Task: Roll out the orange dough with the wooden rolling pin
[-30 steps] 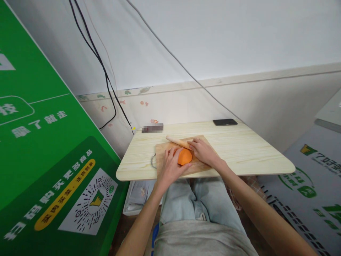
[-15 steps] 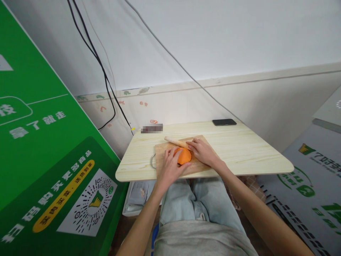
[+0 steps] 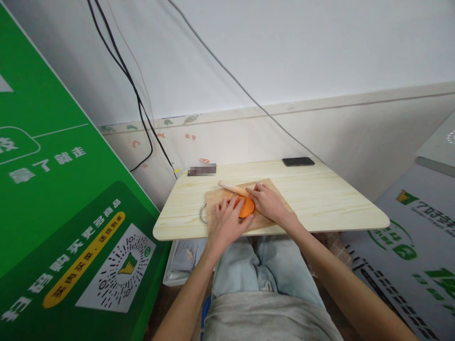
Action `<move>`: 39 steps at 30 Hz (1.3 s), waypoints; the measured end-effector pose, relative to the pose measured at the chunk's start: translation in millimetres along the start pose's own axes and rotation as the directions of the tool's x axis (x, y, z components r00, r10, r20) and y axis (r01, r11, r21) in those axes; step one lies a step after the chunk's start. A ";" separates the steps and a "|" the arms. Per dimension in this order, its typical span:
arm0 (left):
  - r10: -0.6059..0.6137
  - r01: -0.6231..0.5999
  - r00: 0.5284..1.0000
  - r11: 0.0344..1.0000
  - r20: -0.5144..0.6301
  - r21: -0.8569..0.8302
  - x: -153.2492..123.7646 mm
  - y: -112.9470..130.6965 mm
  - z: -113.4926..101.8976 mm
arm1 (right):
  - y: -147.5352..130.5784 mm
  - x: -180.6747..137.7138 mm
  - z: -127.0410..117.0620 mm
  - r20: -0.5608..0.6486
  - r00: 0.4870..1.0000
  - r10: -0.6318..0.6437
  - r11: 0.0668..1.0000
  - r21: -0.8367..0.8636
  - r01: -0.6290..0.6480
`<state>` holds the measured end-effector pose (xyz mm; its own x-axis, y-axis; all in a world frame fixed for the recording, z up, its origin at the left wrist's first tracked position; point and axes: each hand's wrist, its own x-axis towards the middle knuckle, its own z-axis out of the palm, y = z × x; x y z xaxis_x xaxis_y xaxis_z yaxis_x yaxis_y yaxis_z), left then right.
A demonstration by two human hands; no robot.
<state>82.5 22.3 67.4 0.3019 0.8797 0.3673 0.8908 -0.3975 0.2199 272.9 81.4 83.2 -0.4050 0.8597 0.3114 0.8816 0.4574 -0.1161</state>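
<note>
A flat, roundish piece of orange dough (image 3: 246, 207) lies on a wooden cutting board (image 3: 216, 201). My left hand (image 3: 230, 218) holds its left side, with curved fingers over the top edge and the thumb along the near edge. Behind the dough, a pale wooden rolling pin (image 3: 231, 187) lies at a slant, its left end sticking out over the board. My right hand (image 3: 267, 201) has its fingers closed on the right end of the pin, which they hide. The dough's left part is covered by my left fingers.
The board rests at the front edge of a light wood table (image 3: 330, 203), its metal handle (image 3: 203, 213) to the left. A black phone (image 3: 298, 162) and a blurred-out dark object (image 3: 202, 170) lie at the back. Cables (image 3: 137, 90) hang by the wall; a green panel (image 3: 71, 189) stands left.
My left fingers have shifted a little and lie more spread across the dough's left edge. My right hand stays at the rolling pin's end. The view has moved slightly.
</note>
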 end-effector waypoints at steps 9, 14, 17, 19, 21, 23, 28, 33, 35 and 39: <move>0.016 -0.016 1.000 1.000 0.000 0.008 1.5 -0.2 1.2 | -1.4 -1.6 -1.5 -0.001 0.999 -0.053 0.999 -0.001 0.053; 0.014 -0.014 1.000 1.000 0.007 -0.011 1.9 0.0 0.5 | -2.2 1.6 -9.3 0.043 0.998 -0.050 0.997 0.059 0.047; 0.021 -0.020 1.000 0.999 0.019 -0.030 2.0 -0.3 -0.1 | -1.7 4.8 -10.8 0.076 0.996 -0.049 0.997 0.069 0.043; 0.021 -0.021 0.999 0.999 0.026 -0.029 1.9 -0.4 -0.1 | -1.6 6.1 -11.3 0.088 0.995 -0.050 0.996 0.078 0.043; 0.021 -0.020 0.999 1.000 0.031 -0.021 1.6 -0.4 0.1 | -1.7 6.4 -11.8 0.098 0.994 -0.052 0.996 0.079 0.045; 0.024 -0.023 0.999 1.000 0.034 -0.017 1.4 -0.4 0.5 | -2.1 6.2 -12.3 0.105 0.993 -0.049 0.997 0.069 0.042; 0.027 -0.027 0.998 1.000 0.049 -0.011 1.8 -0.5 0.9 | -2.9 6.6 -13.2 0.101 0.993 -0.061 0.995 0.084 0.053; 0.017 -0.018 0.998 1.000 0.057 0.002 2.0 0.9 0.0 | -2.8 7.5 -12.4 0.104 0.992 -0.066 0.995 0.076 0.058; 0.012 -0.012 0.999 1.000 0.047 0.001 1.9 2.0 -0.6 | -2.2 5.4 -11.6 0.099 0.993 -0.069 0.996 0.068 0.063; -0.022 0.022 1.000 1.000 0.011 -0.006 1.3 4.0 -1.5 | 0.7 -2.0 -8.8 0.083 0.994 -0.066 0.995 0.075 0.060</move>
<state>86.0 21.4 70.1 0.2862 0.8908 0.3528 0.8952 -0.3799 0.2329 276.4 78.0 90.8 -0.4809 0.8434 0.2394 0.8352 0.5238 -0.1676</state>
